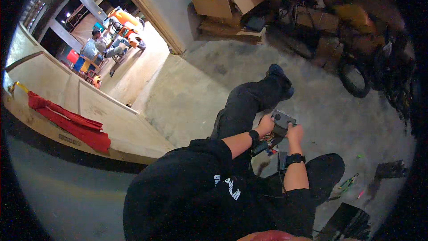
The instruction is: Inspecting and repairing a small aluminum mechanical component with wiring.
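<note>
The person sat on the concrete floor (187, 93), and both hands gripped a small grey box-like unit (283, 120) held over the lap, the left hand (266, 125) clasping its near-left edge and the right hand (294, 132) its right side. Coloured wires (266, 143) hung out beneath it, so the work looked mid-way: unit opened or unhooked, wiring unfinished. Small tools (347, 183) lay beside the right knee. Farther off stood cardboard boxes (232, 2) and a tyre (354, 79).
</note>
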The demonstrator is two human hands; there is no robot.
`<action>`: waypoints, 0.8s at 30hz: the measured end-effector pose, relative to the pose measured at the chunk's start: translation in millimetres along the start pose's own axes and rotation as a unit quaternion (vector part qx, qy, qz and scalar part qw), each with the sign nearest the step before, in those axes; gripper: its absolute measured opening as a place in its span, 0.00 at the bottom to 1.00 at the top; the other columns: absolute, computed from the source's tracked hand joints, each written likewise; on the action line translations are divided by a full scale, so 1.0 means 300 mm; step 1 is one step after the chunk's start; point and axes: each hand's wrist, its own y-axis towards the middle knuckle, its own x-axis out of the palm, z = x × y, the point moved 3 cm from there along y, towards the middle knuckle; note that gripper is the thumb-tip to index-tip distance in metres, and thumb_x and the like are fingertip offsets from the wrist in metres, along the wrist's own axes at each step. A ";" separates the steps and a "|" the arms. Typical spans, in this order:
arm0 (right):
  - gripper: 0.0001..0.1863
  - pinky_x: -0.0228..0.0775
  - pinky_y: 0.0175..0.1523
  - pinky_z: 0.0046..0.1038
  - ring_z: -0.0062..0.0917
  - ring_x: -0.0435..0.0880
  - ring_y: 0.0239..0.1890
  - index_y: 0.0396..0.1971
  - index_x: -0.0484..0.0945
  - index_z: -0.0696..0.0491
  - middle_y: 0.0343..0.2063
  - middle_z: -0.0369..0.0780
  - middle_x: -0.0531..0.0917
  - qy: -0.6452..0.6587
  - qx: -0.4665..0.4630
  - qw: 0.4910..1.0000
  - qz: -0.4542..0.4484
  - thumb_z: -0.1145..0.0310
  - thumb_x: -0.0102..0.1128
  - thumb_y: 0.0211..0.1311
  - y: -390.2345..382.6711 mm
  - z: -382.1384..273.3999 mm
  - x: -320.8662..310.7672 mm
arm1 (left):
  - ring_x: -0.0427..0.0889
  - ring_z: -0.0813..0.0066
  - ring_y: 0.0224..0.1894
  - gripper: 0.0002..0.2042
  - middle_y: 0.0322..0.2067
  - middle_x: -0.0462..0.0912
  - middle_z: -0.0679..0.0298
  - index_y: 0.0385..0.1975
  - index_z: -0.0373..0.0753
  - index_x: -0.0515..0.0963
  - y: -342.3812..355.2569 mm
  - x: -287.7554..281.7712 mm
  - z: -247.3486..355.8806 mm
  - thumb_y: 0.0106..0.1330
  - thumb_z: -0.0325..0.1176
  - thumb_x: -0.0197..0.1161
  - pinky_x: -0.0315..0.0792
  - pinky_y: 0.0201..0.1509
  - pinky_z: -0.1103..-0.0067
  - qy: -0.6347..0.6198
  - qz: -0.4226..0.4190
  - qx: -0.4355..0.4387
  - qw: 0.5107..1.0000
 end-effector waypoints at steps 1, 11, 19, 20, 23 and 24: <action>0.26 0.75 0.41 0.41 0.43 0.85 0.34 0.41 0.76 0.66 0.27 0.49 0.84 0.009 0.015 1.000 -0.007 0.53 0.61 0.62 -0.004 0.017 0.001 | 0.78 0.42 0.41 0.16 0.35 0.80 0.42 0.48 0.29 0.71 -0.019 0.011 0.024 0.61 0.28 0.57 0.69 0.49 0.60 0.013 0.002 -0.020 1.000; 0.28 0.75 0.42 0.42 0.49 0.82 0.43 0.41 0.78 0.65 0.40 0.56 0.81 -0.066 -0.033 0.997 0.025 0.51 0.64 0.58 -0.075 0.006 -0.034 | 0.59 0.28 0.63 0.37 0.62 0.57 0.33 0.65 0.34 0.56 0.009 0.118 0.070 0.59 0.42 0.66 0.60 0.62 0.46 0.126 -0.110 -0.007 0.986; 0.29 0.73 0.47 0.42 0.49 0.82 0.43 0.41 0.78 0.65 0.38 0.57 0.82 0.026 -0.009 0.996 -0.090 0.48 0.60 0.60 -0.254 -0.148 -0.101 | 0.76 0.36 0.50 0.25 0.54 0.66 0.34 0.53 0.35 0.65 -0.031 0.069 -0.037 0.58 0.35 0.65 0.70 0.56 0.52 0.132 -0.126 -0.021 0.983; 0.29 0.73 0.48 0.42 0.49 0.82 0.44 0.40 0.79 0.65 0.38 0.57 0.82 -0.016 -0.019 0.998 -0.065 0.48 0.60 0.61 -0.223 -0.094 -0.126 | 0.75 0.35 0.49 0.24 0.53 0.67 0.34 0.51 0.34 0.65 -0.030 0.083 0.015 0.58 0.33 0.65 0.71 0.55 0.53 0.085 -0.118 -0.023 0.989; 0.29 0.74 0.41 0.42 0.46 0.84 0.38 0.38 0.79 0.64 0.33 0.55 0.84 -0.065 -0.052 0.996 0.014 0.47 0.58 0.62 -0.181 0.030 -0.082 | 0.78 0.45 0.48 0.25 0.47 0.74 0.41 0.52 0.30 0.64 -0.075 0.040 0.103 0.56 0.28 0.66 0.73 0.50 0.62 -0.116 -0.040 -0.066 0.990; 0.29 0.75 0.36 0.40 0.43 0.85 0.32 0.37 0.79 0.65 0.30 0.53 0.84 0.003 0.029 0.999 -0.024 0.47 0.58 0.63 -0.139 0.140 -0.073 | 0.79 0.57 0.47 0.27 0.45 0.77 0.46 0.53 0.29 0.63 -0.075 0.051 0.174 0.56 0.29 0.68 0.74 0.48 0.65 -0.259 -0.097 -0.186 0.943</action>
